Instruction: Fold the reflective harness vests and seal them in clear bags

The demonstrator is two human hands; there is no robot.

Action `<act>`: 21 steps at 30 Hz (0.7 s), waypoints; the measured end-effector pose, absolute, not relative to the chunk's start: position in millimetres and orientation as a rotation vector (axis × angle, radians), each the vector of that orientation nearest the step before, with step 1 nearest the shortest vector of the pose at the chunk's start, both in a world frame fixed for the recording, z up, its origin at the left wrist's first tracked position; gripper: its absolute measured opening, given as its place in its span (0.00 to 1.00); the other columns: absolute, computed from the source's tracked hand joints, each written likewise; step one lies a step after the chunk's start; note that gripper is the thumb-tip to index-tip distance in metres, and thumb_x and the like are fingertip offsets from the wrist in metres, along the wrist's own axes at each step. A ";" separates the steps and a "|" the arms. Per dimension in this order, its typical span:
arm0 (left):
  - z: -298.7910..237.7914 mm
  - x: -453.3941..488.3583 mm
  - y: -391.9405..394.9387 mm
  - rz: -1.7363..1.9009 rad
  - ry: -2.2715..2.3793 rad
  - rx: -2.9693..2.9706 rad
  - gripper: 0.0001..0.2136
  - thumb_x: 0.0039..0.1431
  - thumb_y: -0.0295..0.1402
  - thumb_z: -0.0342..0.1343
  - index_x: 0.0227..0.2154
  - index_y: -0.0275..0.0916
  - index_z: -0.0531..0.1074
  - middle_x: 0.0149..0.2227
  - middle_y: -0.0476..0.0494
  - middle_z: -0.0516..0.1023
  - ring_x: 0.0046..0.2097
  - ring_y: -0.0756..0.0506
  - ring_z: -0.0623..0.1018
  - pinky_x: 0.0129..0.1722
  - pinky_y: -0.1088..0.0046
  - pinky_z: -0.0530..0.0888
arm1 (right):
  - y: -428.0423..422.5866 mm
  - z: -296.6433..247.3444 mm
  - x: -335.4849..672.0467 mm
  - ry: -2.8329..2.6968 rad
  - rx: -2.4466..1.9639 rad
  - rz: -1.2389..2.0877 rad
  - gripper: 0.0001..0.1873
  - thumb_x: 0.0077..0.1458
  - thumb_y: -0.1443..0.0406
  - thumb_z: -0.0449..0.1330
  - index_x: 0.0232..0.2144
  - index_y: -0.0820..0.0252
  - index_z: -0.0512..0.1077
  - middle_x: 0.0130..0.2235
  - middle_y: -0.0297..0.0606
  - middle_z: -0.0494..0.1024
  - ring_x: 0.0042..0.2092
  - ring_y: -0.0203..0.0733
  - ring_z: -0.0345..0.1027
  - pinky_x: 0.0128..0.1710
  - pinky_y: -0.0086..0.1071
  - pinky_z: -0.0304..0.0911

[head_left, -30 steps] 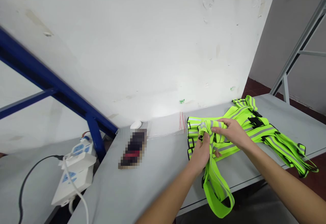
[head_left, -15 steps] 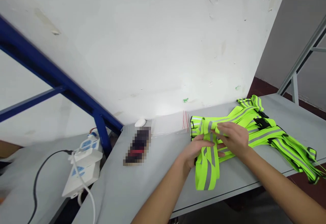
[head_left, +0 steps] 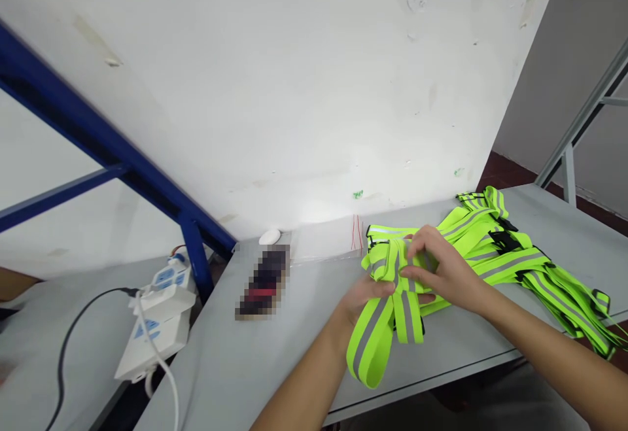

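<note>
A folded bundle of neon-yellow reflective strap [head_left: 373,343] with a grey stripe is held above the table's front part. My left hand [head_left: 360,297] supports it from the left and below, thumb lying over the folds. From the right, my right hand [head_left: 444,267] pinches the folded band between thumb and fingers. One loop hangs down below my left hand and a shorter one beside it. Behind and to the right, a pile of similar reflective straps [head_left: 510,264] with black buckles [head_left: 505,240] stretches over the table; my hands partly cover its left end.
Clear plastic bags [head_left: 321,241] with red lines lie on the grey table [head_left: 294,326] by the wall. Left of them are a white oval object [head_left: 269,237] and a pixelated dark item [head_left: 265,284]. White power strips [head_left: 159,326] with cables sit beyond a blue metal frame [head_left: 193,248].
The upper part of the strap has been folded over into a fuller bundle. The hanging loop has swung left, and my right hand has shifted its pinch on the band.
</note>
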State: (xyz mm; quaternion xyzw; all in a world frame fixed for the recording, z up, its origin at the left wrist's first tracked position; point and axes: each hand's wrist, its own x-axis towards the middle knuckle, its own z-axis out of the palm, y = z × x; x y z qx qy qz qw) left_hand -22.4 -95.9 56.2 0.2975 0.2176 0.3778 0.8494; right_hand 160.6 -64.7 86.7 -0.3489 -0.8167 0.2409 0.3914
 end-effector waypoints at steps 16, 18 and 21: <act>60.8 -6.4 -76.8 0.748 0.766 0.619 0.22 0.51 0.43 0.63 0.47 0.39 0.70 0.34 0.41 0.80 0.34 0.41 0.81 0.34 0.67 0.75 | -49.4 74.0 172.6 -1.988 -1.432 0.759 0.18 0.52 0.52 0.60 0.40 0.54 0.64 0.26 0.28 0.73 0.24 0.39 0.65 0.23 0.29 0.56; 55.5 -2.9 -76.6 0.823 0.817 0.615 0.20 0.44 0.30 0.66 0.43 0.39 0.71 0.32 0.45 0.79 0.30 0.45 0.79 0.32 0.70 0.74 | -47.4 67.5 168.9 -1.997 -1.493 0.579 0.18 0.53 0.53 0.59 0.43 0.54 0.64 0.25 0.29 0.74 0.24 0.42 0.67 0.24 0.31 0.57; 48.3 3.9 -76.8 0.908 0.939 0.567 0.18 0.37 0.20 0.61 0.35 0.39 0.72 0.27 0.51 0.76 0.25 0.48 0.76 0.26 0.74 0.72 | -46.9 56.0 161.8 -2.028 -1.513 0.220 0.17 0.57 0.58 0.57 0.48 0.54 0.65 0.31 0.36 0.79 0.30 0.47 0.72 0.27 0.35 0.63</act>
